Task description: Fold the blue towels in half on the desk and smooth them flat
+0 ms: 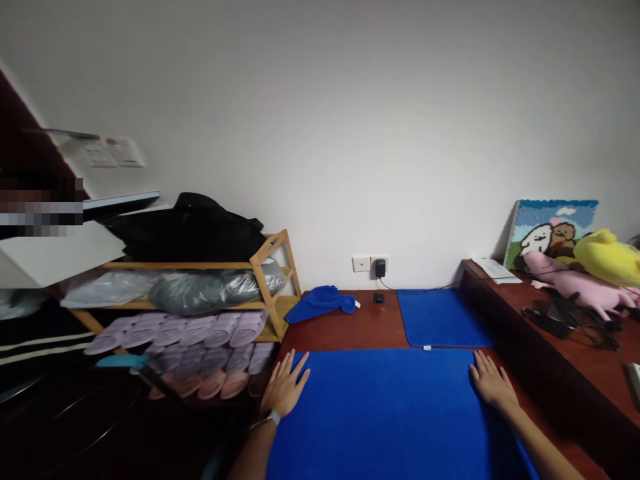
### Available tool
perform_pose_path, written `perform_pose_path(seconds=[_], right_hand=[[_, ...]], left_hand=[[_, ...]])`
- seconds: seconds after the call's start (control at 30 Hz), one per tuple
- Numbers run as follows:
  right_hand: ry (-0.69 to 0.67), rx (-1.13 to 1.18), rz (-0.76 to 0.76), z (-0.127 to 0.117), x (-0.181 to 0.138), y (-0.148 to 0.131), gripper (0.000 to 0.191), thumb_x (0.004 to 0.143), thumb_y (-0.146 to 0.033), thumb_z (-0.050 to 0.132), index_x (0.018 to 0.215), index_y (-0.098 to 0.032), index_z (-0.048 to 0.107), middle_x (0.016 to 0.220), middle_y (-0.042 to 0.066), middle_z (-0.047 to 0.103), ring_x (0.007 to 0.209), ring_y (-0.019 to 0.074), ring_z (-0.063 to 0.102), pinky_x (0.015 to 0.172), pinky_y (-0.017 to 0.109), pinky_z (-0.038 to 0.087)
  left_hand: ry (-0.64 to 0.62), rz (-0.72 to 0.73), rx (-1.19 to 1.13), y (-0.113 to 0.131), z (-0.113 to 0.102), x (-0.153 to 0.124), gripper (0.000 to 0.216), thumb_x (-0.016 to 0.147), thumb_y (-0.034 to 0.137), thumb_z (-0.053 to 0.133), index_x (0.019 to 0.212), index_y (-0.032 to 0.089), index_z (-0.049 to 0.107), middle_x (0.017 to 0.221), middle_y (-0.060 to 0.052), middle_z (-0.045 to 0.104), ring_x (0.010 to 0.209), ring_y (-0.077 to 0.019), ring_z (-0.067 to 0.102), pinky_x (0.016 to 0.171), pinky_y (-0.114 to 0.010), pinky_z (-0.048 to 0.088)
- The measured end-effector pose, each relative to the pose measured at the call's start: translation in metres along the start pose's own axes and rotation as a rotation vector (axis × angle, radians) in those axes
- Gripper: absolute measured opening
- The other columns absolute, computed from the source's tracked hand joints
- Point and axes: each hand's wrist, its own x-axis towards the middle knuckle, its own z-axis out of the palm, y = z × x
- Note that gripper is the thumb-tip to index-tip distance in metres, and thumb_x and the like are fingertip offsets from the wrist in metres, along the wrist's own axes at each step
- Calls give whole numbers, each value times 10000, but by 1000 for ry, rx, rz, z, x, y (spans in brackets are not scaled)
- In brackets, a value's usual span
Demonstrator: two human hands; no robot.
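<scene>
A large blue cloth (385, 413) lies spread over the reddish-brown wooden surface (370, 327). On its far left corner rests my left hand (284, 387), open with the fingers spread; the wrist wears a watch. My right hand (493, 381) lies flat at the far right corner, fingers stretched out and holding nothing. Just beyond the large cloth, a smaller blue cloth (443, 317) is laid flat against the wall side. A crumpled blue cloth (320, 303) sits farther back on the left.
A wooden shoe rack (274, 287) stands left, holding several lilac slippers (215, 328) and a black bag (195, 230). Near the wall are a plugged-in charger (380, 268) and a small black object (379, 299). A raised ledge on the right bears plush toys (580, 283) and cables (595, 327).
</scene>
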Motion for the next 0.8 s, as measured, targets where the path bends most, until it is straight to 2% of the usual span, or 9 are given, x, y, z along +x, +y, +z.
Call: perform_pose_path(seconds=[0.1,0.17,0.27,0.33,0.43,0.5,0.57,0.63,0.8], right_hand=[[127,-28,-14,-16,-21,-43,684,956,-328,206,1560,-38,342,1645,145,323,1551,297,196,1266,518,92],[187,15,-182,-24,-43,-95,669,961,-320,216,1556,-48,359,1638,135,339,1551,288,201,1270,502,90],[117,161,-502,-30,-81,-191,659,999,-419,225,1581,-131,332,1655,57,305,1553,238,199,1281,453,100],[49,232,-631,-31,-100,-248,680,1018,-496,181,1599,-157,283,1667,27,260,1558,214,169,1284,426,106],[-44,276,-691,-30,-108,-295,711,1019,-569,146,1609,-184,245,1674,27,220,1562,214,143,1283,435,97],[-69,270,-665,-29,-102,-294,713,1016,-588,151,1612,-204,230,1677,23,207,1563,217,129,1283,449,83],[-62,247,-610,-26,-92,-268,703,1015,-586,153,1614,-224,218,1678,7,200,1564,210,124,1281,451,80],[-38,213,-536,-20,-80,-225,696,1013,-582,150,1614,-237,217,1677,-8,203,1563,202,129,1279,451,83],[14,88,-277,0,-40,-89,726,986,-594,182,1618,-238,197,1685,-7,195,1563,215,120,1273,464,94]], left_hand=[[8,6,-5,-1,1,-2,573,1014,575,346,1549,372,379,1667,-57,333,1530,-261,303,1240,-485,237],[20,11,-12,-2,2,-3,575,1014,582,342,1547,372,383,1665,-56,339,1529,-261,306,1238,-488,239],[34,12,-17,-3,2,-3,579,1011,596,327,1545,378,387,1661,-44,348,1529,-263,308,1235,-492,241],[28,9,-15,-3,1,-3,581,1011,596,319,1547,379,380,1663,-38,344,1529,-262,306,1236,-490,239],[12,4,-9,-4,1,-2,580,1011,594,321,1549,382,373,1667,-31,331,1533,-259,295,1239,-488,237],[14,0,-14,-5,3,-1,583,1009,598,325,1550,386,368,1669,-28,323,1534,-262,291,1239,-491,239],[22,0,-24,-5,4,0,581,1008,597,334,1550,390,365,1670,-24,319,1533,-267,294,1240,-497,238],[29,1,-29,-5,5,1,576,1009,587,346,1548,386,372,1670,-27,322,1531,-269,298,1242,-498,234],[14,-5,-9,-3,3,1,573,1012,575,358,1549,376,372,1674,-56,308,1534,-252,291,1246,-485,227]])
